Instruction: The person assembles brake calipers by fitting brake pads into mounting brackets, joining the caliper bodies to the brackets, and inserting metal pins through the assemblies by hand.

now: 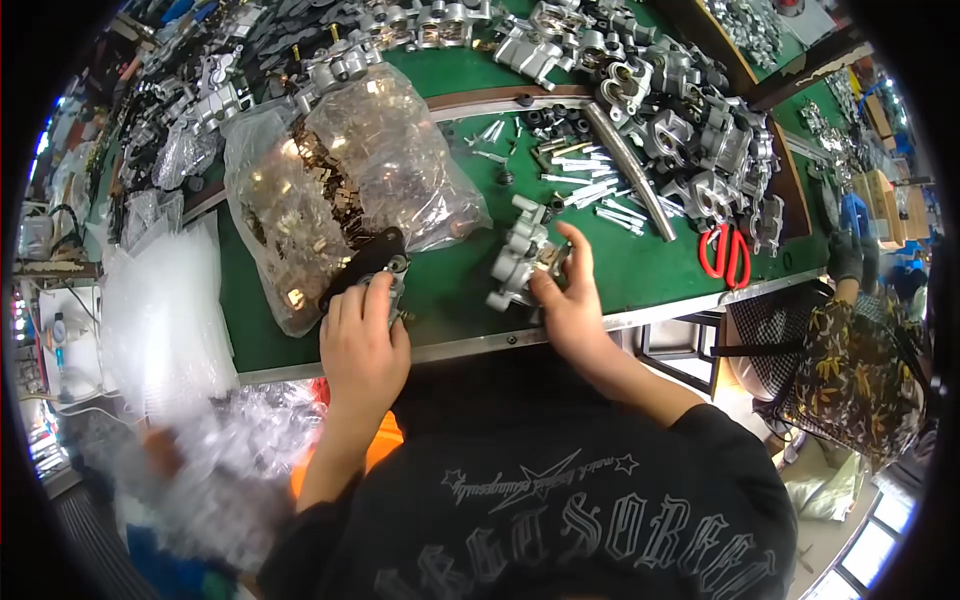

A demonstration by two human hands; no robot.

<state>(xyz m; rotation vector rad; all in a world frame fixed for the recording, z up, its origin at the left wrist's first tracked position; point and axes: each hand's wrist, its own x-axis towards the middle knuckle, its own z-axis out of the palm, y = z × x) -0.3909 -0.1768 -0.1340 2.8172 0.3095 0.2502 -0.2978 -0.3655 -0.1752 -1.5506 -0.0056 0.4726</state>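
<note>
Clock directions are read from the centre of the view. The green workbench [455, 300] spans from 9 to 3 o'clock through 12. Silver castings [715, 135] are heaped on it around 2 o'clock. A clear plastic bag [420, 185] of small brass-coloured pieces [343, 205] lies at 10 to 11, and a stack of translucent plastic sheets [160, 310] hangs over the edge at 9. Another person [860, 370] in patterned clothing is at 3 to 4.

The left hand [362, 338], at 8 to 9, has its fingers bent close together over a silver-and-black part [365, 268] beside the bag; I cannot tell whether they clamp it, as the underside is hidden. The right hand [575, 305], at 3, grips a silver casting [520, 258] between thumb and fingers, above the bench's near edge.

A metal rod [632, 170] lies slanted at 1 to 2, touching the heap. A red-handled tool [725, 257] lies just above 3. Loose silver pins [590, 190] spread beside the rod, with small black pieces [560, 122] at 1.
</note>
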